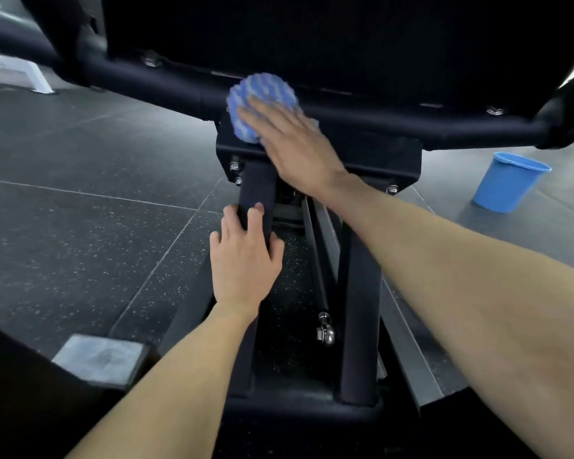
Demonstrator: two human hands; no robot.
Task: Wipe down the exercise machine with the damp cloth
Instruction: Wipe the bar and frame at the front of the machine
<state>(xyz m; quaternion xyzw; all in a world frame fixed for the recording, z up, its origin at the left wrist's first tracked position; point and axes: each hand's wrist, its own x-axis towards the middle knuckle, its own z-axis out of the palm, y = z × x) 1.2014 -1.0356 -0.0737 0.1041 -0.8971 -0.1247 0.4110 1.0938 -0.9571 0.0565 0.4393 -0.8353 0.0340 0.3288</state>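
The dark speckled floor (pixel 80 200) fills the left half of the frame and shows again at the right edge. Over it, across the top and down the centre, stands the black exercise machine (pixel 362 44): a broad dark panel at the top, a round crossbar under it, and square bars running down toward the bottom centre. A blue bucket (pixel 507 183) stands on the floor at the right edge, well apart from both hands. A grey block (pixel 101 357) sits in the lower left.

The right hand (pixel 295 144), just above centre, lies flat with its fingers (pixel 256 117) straight and spread, pressing the blue and white cloth (pixel 256 94) against the crossbar where it meets the centre bracket. The cloth is blurred.

The left hand (pixel 242 256), at the centre of the frame, grips a sloping black bar (pixel 257 187) below the bracket, its fingers curled over the bar's top and its thumb on the bar's right side.
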